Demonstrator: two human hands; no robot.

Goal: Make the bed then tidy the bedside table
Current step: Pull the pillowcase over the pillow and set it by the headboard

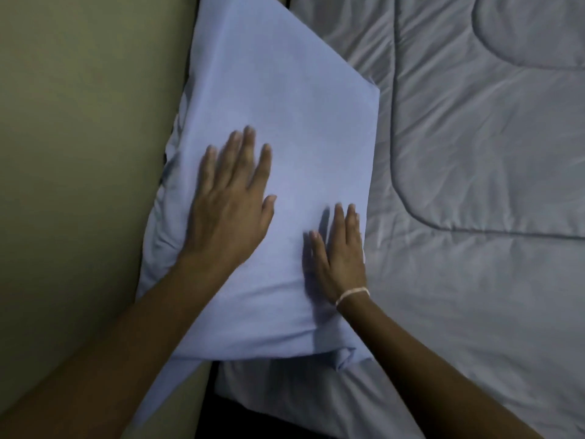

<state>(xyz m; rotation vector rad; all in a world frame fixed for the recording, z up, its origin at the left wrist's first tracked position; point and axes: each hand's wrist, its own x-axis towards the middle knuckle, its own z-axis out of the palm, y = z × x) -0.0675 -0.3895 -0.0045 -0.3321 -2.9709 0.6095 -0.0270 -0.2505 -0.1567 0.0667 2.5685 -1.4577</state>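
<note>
Head view looks straight down on a pale blue pillow (pixel 278 128) lying at the left side of the bed, its long left edge against a beige wall (pixel 79 153) and its right edge overlapping a grey quilted comforter (pixel 474 217) that covers the rest of the bed. The left hand (pixel 231 204) lies flat on the pillow's middle, fingers straight and slightly spread, palm down, gripping nothing. The right hand (pixel 337 251) rests flat near the pillow's right edge, fingers straight and close together, also holding nothing; a thin white band (pixel 352 294) circles its wrist. Both forearms reach in from the bottom of the frame. The pillowcase is smooth across the top and bunches into folds at its left side and near corner. The hands look a little blurred.
</note>
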